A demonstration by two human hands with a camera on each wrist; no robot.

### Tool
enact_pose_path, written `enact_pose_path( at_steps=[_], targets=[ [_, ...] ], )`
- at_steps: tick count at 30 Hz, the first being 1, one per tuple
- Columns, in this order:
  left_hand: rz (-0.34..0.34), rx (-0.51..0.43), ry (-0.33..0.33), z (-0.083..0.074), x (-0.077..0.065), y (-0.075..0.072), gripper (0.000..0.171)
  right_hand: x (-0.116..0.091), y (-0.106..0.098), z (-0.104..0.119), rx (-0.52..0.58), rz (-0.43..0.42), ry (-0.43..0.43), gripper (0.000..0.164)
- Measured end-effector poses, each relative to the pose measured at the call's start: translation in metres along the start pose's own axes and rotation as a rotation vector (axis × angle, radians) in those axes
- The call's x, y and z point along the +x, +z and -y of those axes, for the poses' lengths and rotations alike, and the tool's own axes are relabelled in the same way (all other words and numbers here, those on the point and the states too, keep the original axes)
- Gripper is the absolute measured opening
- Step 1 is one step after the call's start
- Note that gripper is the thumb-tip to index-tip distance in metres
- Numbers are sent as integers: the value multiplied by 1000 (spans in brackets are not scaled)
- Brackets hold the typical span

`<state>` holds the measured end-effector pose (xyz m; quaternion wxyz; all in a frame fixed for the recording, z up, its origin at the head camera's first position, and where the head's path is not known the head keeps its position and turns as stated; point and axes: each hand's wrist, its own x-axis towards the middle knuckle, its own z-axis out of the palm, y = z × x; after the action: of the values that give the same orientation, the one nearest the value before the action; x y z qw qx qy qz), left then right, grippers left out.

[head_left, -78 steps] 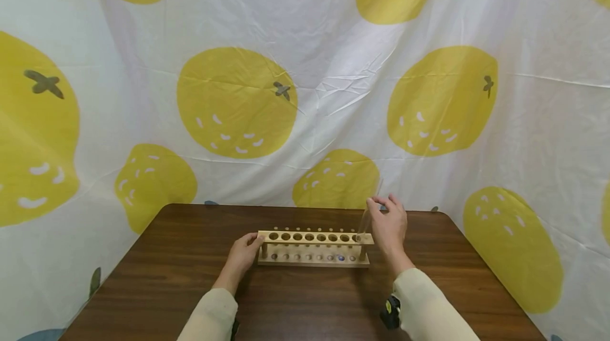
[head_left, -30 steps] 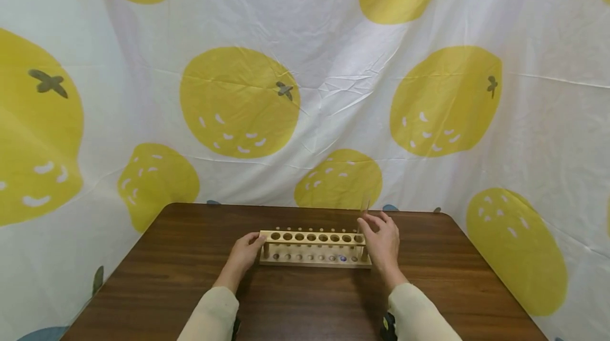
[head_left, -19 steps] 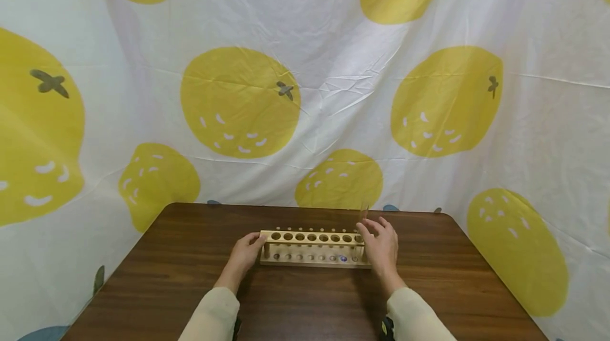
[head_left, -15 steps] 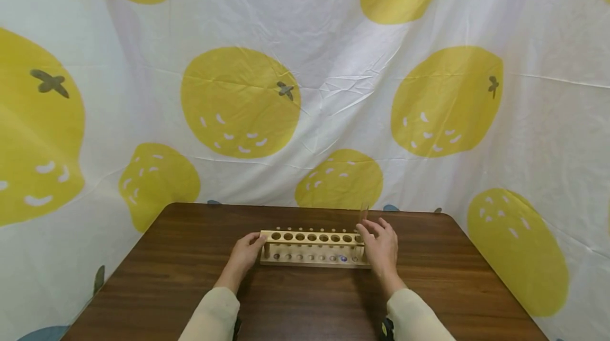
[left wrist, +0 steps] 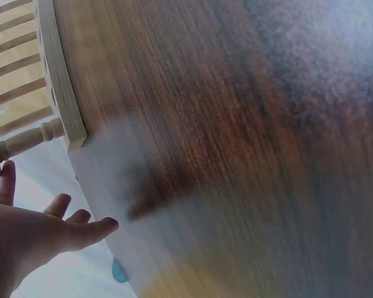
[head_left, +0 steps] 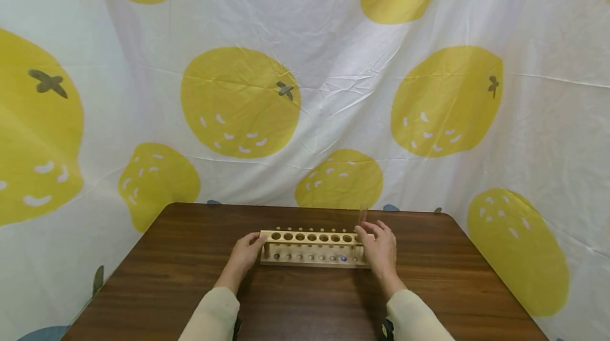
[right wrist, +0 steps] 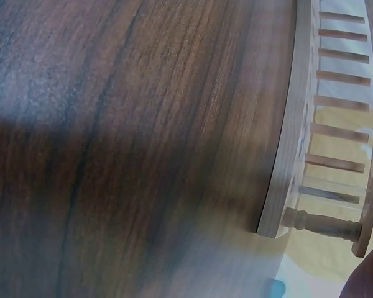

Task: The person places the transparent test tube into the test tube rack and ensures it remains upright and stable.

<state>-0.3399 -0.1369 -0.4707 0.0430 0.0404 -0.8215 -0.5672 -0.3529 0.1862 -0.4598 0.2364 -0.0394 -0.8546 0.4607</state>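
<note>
A light wooden test tube rack (head_left: 310, 243) stands on the table, with a row of round holes in its upper board and pegs along its back. My left hand (head_left: 244, 252) steadies the rack's left end, thumb on the upper board; the left wrist view shows its other fingers (left wrist: 90, 231) stretched out past the end. A clear glass test tube (head_left: 364, 214) stands nearly upright in the rightmost hole. Thumb and forefinger of my right hand (head_left: 383, 250) pinch it just above the board. Its lower part shows faintly between the boards in the right wrist view.
The dark wood-grain table (head_left: 305, 304) ends a short way behind the rack. A white cloth (head_left: 333, 65) printed with yellow lemons hangs behind and at both sides. A small blue-violet spot (head_left: 343, 259) shows in one hollow of the rack's base.
My right hand has come down and left, and the test tube has gone from tilted above the rack to nearly upright and lower in the rightmost hole. My left hand stays at the rack's end.
</note>
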Motion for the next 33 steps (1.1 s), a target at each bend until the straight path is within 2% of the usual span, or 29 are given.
enact_pose_path(
  at_steps=[14,21,26,30,33],
  targets=[
    [18,31,-8,-5,0,-1,47,-2,-6,-6,-42,50,18,41],
    [25,49,-25,-4,1,-4,50,-5,-10,-9,-79,56,-31,47],
    [30,59,-25,0,0,-11,60,-6,-16,-12,-81,61,-49,54],
    [32,141,4,2,0,-21,69,-6,-24,-15,-121,75,-54,58],
    [18,256,36,7,1,-29,70,-4,-32,-21,-188,111,-63,63]
  ],
)
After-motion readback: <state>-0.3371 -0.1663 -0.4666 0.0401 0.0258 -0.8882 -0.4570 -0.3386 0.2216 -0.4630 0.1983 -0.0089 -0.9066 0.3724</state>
